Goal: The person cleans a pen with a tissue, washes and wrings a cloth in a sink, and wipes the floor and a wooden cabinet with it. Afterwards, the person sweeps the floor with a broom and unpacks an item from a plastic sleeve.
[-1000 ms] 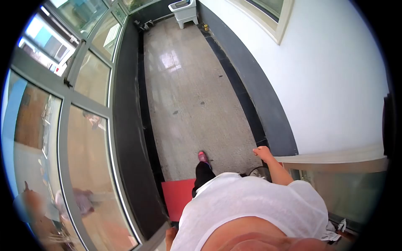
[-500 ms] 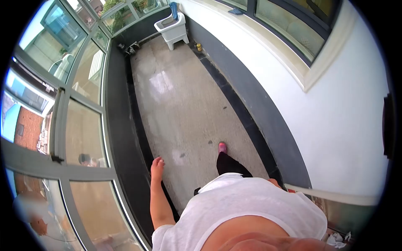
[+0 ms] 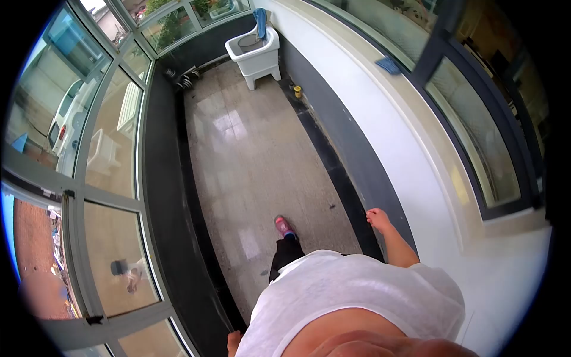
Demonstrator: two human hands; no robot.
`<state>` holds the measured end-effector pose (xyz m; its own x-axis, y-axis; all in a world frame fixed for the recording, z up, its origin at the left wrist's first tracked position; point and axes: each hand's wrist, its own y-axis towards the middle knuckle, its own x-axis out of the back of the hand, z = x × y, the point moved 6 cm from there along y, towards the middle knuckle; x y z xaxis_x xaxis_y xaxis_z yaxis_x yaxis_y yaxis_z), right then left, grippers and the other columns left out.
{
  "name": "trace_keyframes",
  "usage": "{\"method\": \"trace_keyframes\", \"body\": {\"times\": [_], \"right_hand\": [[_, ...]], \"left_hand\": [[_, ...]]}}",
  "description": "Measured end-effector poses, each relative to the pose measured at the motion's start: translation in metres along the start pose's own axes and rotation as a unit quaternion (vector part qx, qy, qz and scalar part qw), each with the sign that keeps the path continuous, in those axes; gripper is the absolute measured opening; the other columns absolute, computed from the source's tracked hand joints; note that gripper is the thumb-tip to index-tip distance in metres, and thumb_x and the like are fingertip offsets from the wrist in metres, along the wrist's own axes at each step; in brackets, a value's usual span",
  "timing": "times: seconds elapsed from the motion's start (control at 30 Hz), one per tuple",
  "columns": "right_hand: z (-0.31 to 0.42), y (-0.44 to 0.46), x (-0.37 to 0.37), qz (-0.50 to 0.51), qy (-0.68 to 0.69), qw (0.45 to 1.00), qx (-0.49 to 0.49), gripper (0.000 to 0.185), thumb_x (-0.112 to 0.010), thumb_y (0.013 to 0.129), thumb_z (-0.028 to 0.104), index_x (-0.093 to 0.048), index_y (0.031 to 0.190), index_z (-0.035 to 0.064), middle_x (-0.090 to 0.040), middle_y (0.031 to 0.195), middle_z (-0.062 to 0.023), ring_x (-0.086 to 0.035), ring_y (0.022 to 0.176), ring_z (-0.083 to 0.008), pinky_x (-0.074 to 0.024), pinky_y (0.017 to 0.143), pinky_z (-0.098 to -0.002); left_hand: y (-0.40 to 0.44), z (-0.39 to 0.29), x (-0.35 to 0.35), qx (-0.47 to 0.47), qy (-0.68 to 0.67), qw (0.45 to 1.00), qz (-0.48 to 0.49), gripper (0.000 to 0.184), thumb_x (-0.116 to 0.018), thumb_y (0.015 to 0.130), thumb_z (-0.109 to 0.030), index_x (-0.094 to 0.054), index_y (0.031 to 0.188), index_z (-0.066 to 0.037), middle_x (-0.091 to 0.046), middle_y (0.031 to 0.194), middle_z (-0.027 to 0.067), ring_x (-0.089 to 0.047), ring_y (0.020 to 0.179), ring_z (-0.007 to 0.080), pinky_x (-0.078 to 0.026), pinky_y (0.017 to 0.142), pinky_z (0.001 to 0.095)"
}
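My right hand [image 3: 376, 219] swings forward at my right side, over the dark floor border by the wall. Its fingers are loosely curled, and no object shows in them. Low at my left side, my left hand [image 3: 234, 342] is partly cut off by my shirt, and its fingers cannot be made out. Below me one foot in a pink shoe [image 3: 284, 226] is on the grey floor [image 3: 262, 160]. Neither hand touches anything I can see.
A white washbasin [image 3: 256, 56] with a blue cloth [image 3: 260, 22] stands at the far end. Near it are a yellow can [image 3: 298, 91] and dark shoes [image 3: 188, 78]. Glazed panels line the left; another blue cloth [image 3: 388, 65] lies on the right windowsill [image 3: 416, 107].
I have moved forward, and the washbasin appears larger. My right hand has swung forward into view, while my left has swung back beside my body. A different foot is in front.
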<state>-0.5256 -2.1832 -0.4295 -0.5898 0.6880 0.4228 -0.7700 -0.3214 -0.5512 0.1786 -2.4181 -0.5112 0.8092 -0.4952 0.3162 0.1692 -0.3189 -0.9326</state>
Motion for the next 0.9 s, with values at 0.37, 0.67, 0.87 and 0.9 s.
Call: {"method": "trace_keyframes", "body": {"times": [0.37, 0.67, 0.87, 0.9], "right_hand": [[0.013, 0.120, -0.090, 0.103, -0.433, 0.888, 0.117, 0.027, -0.050, 0.073, 0.027, -0.062, 0.071, 0.0029, -0.058, 0.077, -0.0192, -0.056, 0.076, -0.0349, -0.0446, 0.066, -0.0442], [0.204, 0.310, -0.079, 0.083, -0.192, 0.977, -0.048, 0.018, -0.052, 0.075, 0.021, -0.058, 0.076, 0.0045, -0.055, 0.062, -0.0088, -0.051, 0.051, -0.0192, -0.0405, 0.044, -0.0351], [0.387, 0.445, -0.095, 0.043, -0.106, 0.993, 0.005, 0.022, -0.053, 0.079, 0.021, -0.059, 0.090, 0.0034, -0.058, 0.072, -0.0036, -0.054, 0.063, -0.0115, -0.0433, 0.056, -0.0263], [0.419, 0.483, -0.100, 0.049, -0.065, 0.997, 0.003, 0.022, -0.053, 0.080, 0.020, -0.058, 0.093, 0.0038, -0.059, 0.075, -0.0034, -0.055, 0.067, -0.0109, -0.0434, 0.059, -0.0252]], "left_hand": [[0.004, -0.599, -0.092, -0.369, 0.004, 0.929, -0.004, 0.013, -0.044, 0.079, -0.017, -0.051, 0.082, -0.006, -0.048, 0.061, 0.0005, -0.047, 0.052, 0.0108, -0.035, 0.041, 0.0229], [-0.045, -0.832, -0.246, -0.409, 0.083, 0.900, 0.124, 0.033, -0.050, 0.083, -0.020, -0.050, 0.111, -0.004, -0.058, 0.090, 0.0056, -0.055, 0.079, 0.0140, -0.043, 0.067, 0.0263], [0.066, -0.711, -0.143, -0.169, -0.024, 0.982, 0.078, 0.016, -0.049, 0.079, -0.019, -0.053, 0.087, -0.005, -0.051, 0.062, 0.0037, -0.050, 0.050, 0.0152, -0.038, 0.040, 0.0273], [0.074, -0.700, -0.132, -0.125, -0.018, 0.991, 0.054, 0.015, -0.049, 0.079, -0.019, -0.053, 0.086, -0.006, -0.050, 0.061, 0.0039, -0.050, 0.050, 0.0157, -0.038, 0.040, 0.0282]]}}
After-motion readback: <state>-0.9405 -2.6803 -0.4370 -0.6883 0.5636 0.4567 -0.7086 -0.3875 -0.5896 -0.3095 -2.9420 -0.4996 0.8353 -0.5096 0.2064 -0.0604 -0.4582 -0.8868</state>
